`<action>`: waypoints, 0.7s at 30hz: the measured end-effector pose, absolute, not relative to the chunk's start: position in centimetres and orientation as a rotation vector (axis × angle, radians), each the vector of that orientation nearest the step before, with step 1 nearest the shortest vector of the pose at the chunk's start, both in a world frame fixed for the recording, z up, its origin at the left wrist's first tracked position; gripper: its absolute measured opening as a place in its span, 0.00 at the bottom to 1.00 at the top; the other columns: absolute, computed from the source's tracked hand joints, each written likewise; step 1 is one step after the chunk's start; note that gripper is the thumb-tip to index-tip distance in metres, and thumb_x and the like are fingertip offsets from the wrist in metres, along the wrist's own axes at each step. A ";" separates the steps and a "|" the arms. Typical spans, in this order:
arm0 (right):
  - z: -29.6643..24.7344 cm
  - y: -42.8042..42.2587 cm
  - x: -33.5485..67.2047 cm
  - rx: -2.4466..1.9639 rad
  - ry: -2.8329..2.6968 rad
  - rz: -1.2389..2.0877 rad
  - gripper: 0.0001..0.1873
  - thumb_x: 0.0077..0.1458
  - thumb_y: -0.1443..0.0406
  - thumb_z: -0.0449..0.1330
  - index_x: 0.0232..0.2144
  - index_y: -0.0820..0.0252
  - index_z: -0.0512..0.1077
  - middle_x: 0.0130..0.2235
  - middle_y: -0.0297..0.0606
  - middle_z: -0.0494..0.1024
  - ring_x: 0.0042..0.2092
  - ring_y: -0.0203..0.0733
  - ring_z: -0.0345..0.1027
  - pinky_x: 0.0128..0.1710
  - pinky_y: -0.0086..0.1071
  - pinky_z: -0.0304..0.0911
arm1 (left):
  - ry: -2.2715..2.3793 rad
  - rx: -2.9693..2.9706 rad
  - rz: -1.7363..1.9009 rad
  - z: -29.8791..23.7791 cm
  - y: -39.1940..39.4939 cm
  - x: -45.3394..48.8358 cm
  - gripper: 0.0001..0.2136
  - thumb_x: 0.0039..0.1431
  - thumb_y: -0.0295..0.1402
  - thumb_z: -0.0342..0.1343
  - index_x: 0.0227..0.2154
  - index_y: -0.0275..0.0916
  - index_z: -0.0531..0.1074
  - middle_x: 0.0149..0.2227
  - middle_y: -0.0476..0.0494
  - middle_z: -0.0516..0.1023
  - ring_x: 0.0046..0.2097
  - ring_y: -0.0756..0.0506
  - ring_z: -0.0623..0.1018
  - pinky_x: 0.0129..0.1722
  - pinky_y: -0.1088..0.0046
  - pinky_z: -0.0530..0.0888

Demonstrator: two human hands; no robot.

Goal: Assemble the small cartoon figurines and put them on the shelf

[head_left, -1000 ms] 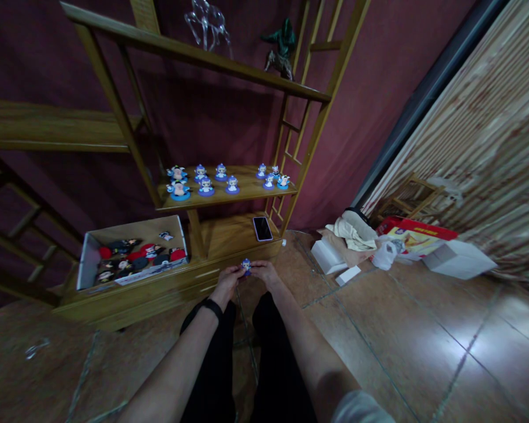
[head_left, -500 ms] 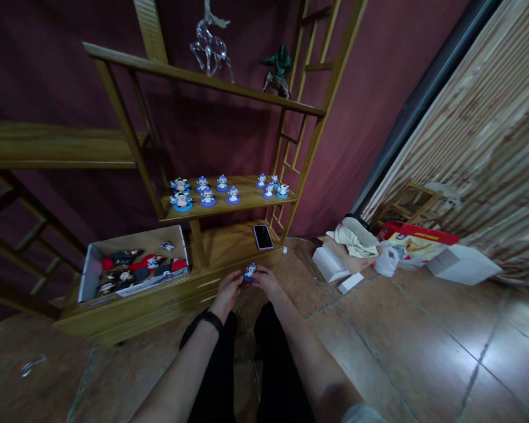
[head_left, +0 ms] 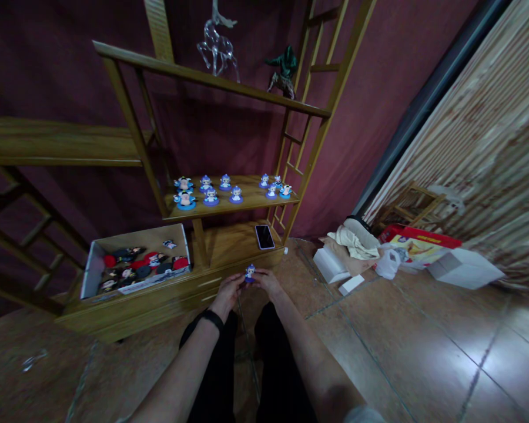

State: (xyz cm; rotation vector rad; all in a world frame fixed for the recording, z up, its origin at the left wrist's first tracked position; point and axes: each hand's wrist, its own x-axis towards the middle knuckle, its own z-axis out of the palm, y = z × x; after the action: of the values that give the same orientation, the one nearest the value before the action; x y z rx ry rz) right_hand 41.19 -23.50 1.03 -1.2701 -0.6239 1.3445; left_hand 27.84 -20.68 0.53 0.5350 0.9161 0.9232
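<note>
A small purple-and-white figurine on a purple base is held upright between both hands, in front of the low cabinet. My left hand, with a dark band at the wrist, pinches it from the left side. From the right, the fingers of my right hand close on its base. Similar purple figurines stand in two groups on the wooden shelf beyond. Pink-and-blue figurines are at that shelf's left end, and another one is at its right end.
An open cardboard box with several red and black figurines sits on the cabinet at left. A phone lies below the shelf. A glass deer and a green figure stand above. White boxes and bags are on the floor at right.
The figurine in my hands has turned slightly and stands more upright. Both hands stay nearly in place. The view has shifted a little, so the shelf appears slightly further right.
</note>
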 end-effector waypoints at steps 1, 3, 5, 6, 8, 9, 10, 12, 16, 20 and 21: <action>1.1 -23.5 41.2 -1.266 -0.596 1.336 0.19 0.28 0.61 0.71 0.28 0.63 0.76 0.28 0.38 0.79 0.30 0.38 0.71 0.35 0.34 0.65 | 0.918 0.521 0.921 0.5 -20.6 27.8 0.05 0.46 0.19 0.62 0.26 0.32 0.75 0.26 0.43 0.79 0.26 0.50 0.77 0.31 0.76 0.74; 1.1 -23.5 41.3 -1.240 -0.561 1.335 0.20 0.29 0.61 0.71 0.29 0.63 0.76 0.27 0.38 0.79 0.30 0.39 0.72 0.36 0.35 0.66 | 0.916 0.495 0.926 0.4 -20.4 27.7 0.05 0.47 0.18 0.62 0.27 0.32 0.75 0.27 0.43 0.79 0.27 0.50 0.78 0.31 0.77 0.74; 1.1 -23.5 41.3 -1.210 -0.559 1.349 0.20 0.29 0.61 0.71 0.29 0.64 0.76 0.28 0.39 0.79 0.31 0.40 0.72 0.37 0.36 0.66 | 0.917 0.479 0.934 0.2 -20.2 27.7 0.05 0.47 0.18 0.62 0.27 0.33 0.75 0.27 0.43 0.79 0.28 0.50 0.78 0.32 0.77 0.75; 1.1 -23.6 41.3 -1.199 -0.568 1.357 0.21 0.28 0.61 0.71 0.29 0.64 0.77 0.28 0.39 0.79 0.31 0.40 0.72 0.38 0.36 0.66 | 0.918 0.474 0.938 0.2 -20.2 27.6 0.05 0.47 0.18 0.62 0.26 0.32 0.75 0.27 0.43 0.79 0.28 0.51 0.78 0.32 0.77 0.75; 1.0 -23.6 41.3 -1.177 -0.589 1.374 0.22 0.27 0.61 0.72 0.29 0.63 0.77 0.29 0.39 0.79 0.32 0.40 0.72 0.39 0.36 0.66 | 0.917 0.466 0.939 0.0 -20.1 27.6 0.05 0.47 0.17 0.61 0.26 0.32 0.75 0.27 0.43 0.79 0.28 0.50 0.78 0.32 0.77 0.75; 1.0 -23.6 41.3 -1.170 -0.598 1.379 0.22 0.27 0.61 0.72 0.29 0.63 0.77 0.30 0.39 0.79 0.32 0.39 0.72 0.39 0.36 0.66 | 0.917 0.465 0.936 0.0 -20.1 27.6 0.05 0.47 0.17 0.61 0.26 0.32 0.75 0.27 0.42 0.79 0.28 0.50 0.78 0.32 0.77 0.75; 1.0 -23.6 41.3 -1.164 -0.607 1.382 0.22 0.26 0.61 0.73 0.29 0.63 0.77 0.30 0.39 0.79 0.32 0.39 0.72 0.40 0.36 0.66 | 0.916 0.465 0.932 -0.1 -20.1 27.5 0.05 0.47 0.17 0.61 0.26 0.32 0.75 0.27 0.42 0.79 0.28 0.50 0.78 0.32 0.77 0.75; 1.0 -23.7 41.3 -1.159 -0.622 1.385 0.22 0.26 0.60 0.73 0.28 0.63 0.77 0.30 0.38 0.79 0.32 0.38 0.72 0.40 0.35 0.65 | 0.917 0.472 0.920 -0.1 -20.1 27.6 0.05 0.47 0.18 0.61 0.26 0.32 0.75 0.27 0.43 0.79 0.28 0.50 0.78 0.32 0.77 0.75; 1.5 -23.9 41.2 -1.157 -0.628 1.373 0.23 0.26 0.60 0.73 0.29 0.63 0.77 0.31 0.38 0.80 0.33 0.39 0.72 0.40 0.35 0.65 | 0.925 0.484 0.904 0.1 -20.1 27.6 0.05 0.46 0.18 0.61 0.26 0.33 0.75 0.27 0.43 0.79 0.27 0.51 0.77 0.31 0.77 0.75; 1.9 -23.9 40.9 -1.191 -0.690 1.327 0.21 0.27 0.60 0.72 0.30 0.61 0.77 0.31 0.37 0.80 0.33 0.40 0.72 0.38 0.34 0.65 | 0.889 0.560 0.907 0.6 -20.5 27.5 0.08 0.42 0.20 0.64 0.28 0.34 0.76 0.28 0.44 0.79 0.28 0.51 0.78 0.33 0.77 0.73; 2.0 -23.9 40.9 -1.198 -0.711 1.309 0.20 0.28 0.60 0.71 0.29 0.61 0.78 0.30 0.36 0.79 0.33 0.40 0.71 0.37 0.33 0.64 | 0.876 0.591 0.910 0.8 -20.7 27.5 0.10 0.41 0.21 0.66 0.29 0.34 0.76 0.29 0.44 0.80 0.29 0.51 0.78 0.34 0.76 0.73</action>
State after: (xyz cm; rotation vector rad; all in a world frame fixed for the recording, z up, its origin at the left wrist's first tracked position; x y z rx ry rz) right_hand 40.87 -23.91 1.95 -1.1975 -0.7111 1.3087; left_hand 27.46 -20.71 0.81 0.5906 0.8764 0.9097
